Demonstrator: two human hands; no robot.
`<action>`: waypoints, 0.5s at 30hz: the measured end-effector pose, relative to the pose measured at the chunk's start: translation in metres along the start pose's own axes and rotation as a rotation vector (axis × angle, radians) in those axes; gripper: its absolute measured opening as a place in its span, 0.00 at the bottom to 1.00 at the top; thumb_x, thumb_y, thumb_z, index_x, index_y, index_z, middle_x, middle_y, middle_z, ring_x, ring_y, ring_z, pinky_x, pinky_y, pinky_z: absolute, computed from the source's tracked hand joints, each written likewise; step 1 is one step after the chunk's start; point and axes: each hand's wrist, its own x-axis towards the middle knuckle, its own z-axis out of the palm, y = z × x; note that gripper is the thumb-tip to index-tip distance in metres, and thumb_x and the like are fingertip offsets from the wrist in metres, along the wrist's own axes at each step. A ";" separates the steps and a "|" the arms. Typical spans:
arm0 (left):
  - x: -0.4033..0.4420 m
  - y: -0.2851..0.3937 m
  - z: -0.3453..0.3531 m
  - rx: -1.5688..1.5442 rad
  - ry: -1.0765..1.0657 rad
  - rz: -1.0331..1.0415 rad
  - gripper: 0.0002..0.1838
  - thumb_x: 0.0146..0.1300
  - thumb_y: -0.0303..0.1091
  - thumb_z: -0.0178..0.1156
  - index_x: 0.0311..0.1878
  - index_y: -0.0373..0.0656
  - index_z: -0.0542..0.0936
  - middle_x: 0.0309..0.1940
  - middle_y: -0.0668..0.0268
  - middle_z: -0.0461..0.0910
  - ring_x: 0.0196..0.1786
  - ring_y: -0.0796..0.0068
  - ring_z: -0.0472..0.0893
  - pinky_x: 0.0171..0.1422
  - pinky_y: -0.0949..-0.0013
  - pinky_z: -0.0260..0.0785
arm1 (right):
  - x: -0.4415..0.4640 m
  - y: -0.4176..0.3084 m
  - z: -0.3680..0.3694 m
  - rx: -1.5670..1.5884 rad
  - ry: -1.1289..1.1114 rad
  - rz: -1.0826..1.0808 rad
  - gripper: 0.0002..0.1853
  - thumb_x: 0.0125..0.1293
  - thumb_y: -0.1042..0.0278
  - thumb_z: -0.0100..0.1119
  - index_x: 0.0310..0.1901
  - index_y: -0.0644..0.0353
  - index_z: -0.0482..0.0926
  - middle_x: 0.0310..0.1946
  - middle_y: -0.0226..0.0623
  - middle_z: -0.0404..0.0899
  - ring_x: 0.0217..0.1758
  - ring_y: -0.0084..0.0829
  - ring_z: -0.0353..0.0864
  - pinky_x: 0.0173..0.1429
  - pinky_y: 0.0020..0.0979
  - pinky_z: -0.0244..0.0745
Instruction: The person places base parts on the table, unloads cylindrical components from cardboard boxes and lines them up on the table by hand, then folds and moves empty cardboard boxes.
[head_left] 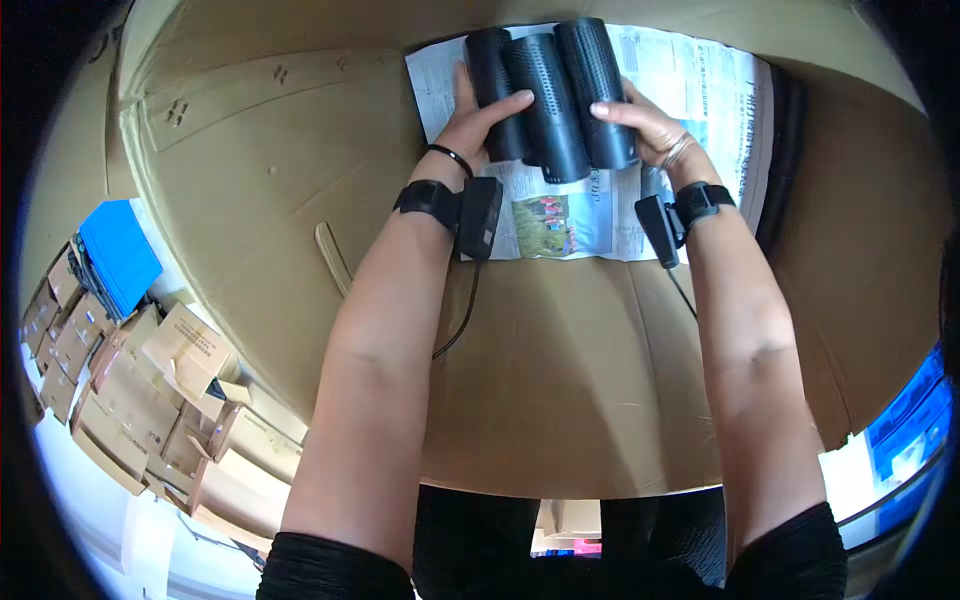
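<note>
Three black cylinders with dotted, perforated upper parts are held side by side over a newspaper sheet (720,100). My left hand (480,120) is closed around the left cylinder (488,75), its thumb reaching toward the middle cylinder (548,110). On the other side, my right hand (645,120) grips the right cylinder (595,90), thumb on its front and fingers hidden behind. The newspaper lies in the bottom of a large cardboard box (540,370). Both wrists carry black strapped devices with cables.
High cardboard walls surround my hands, with a loose flap (332,258) on the left wall. A dark long object (785,150) lies along the newspaper's right edge. Outside are stacked cartons (130,380), a blue bin (120,255) at left and blue items (910,420) at right.
</note>
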 end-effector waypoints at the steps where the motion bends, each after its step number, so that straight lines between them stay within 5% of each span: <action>1: -0.002 0.000 0.000 -0.014 -0.060 -0.014 0.42 0.41 0.33 0.70 0.60 0.46 0.56 0.51 0.60 0.66 0.55 0.66 0.67 0.57 0.62 0.63 | -0.002 0.007 0.002 0.025 -0.009 -0.049 0.48 0.42 0.56 0.69 0.62 0.64 0.52 0.52 0.46 0.65 0.56 0.35 0.65 0.56 0.34 0.66; 4: -0.006 -0.003 0.007 -0.061 -0.205 -0.047 0.44 0.42 0.34 0.70 0.61 0.47 0.55 0.53 0.60 0.64 0.58 0.65 0.65 0.59 0.61 0.62 | -0.016 0.007 0.009 0.053 -0.003 -0.142 0.44 0.44 0.56 0.68 0.60 0.65 0.56 0.50 0.44 0.67 0.53 0.33 0.69 0.55 0.33 0.67; 8: -0.034 0.006 0.020 -0.162 -0.265 -0.125 0.44 0.46 0.36 0.67 0.64 0.48 0.51 0.56 0.62 0.62 0.59 0.66 0.63 0.59 0.61 0.61 | -0.055 -0.020 0.022 0.330 -0.155 0.099 0.46 0.41 0.57 0.70 0.60 0.64 0.55 0.51 0.41 0.68 0.54 0.35 0.67 0.57 0.34 0.64; 13: -0.097 0.024 0.037 -0.206 -0.340 -0.070 0.42 0.51 0.39 0.63 0.65 0.49 0.48 0.60 0.63 0.58 0.62 0.66 0.59 0.63 0.61 0.55 | -0.131 -0.054 0.041 0.464 -0.151 0.319 0.35 0.44 0.59 0.69 0.53 0.63 0.64 0.44 0.38 0.73 0.48 0.30 0.72 0.53 0.31 0.69; 15: -0.121 0.032 0.045 -0.216 -0.336 -0.129 0.41 0.53 0.39 0.60 0.66 0.50 0.47 0.62 0.62 0.55 0.63 0.67 0.56 0.65 0.62 0.51 | -0.155 -0.052 0.053 0.485 -0.093 0.248 0.33 0.45 0.59 0.68 0.52 0.63 0.66 0.43 0.39 0.73 0.48 0.30 0.72 0.52 0.31 0.69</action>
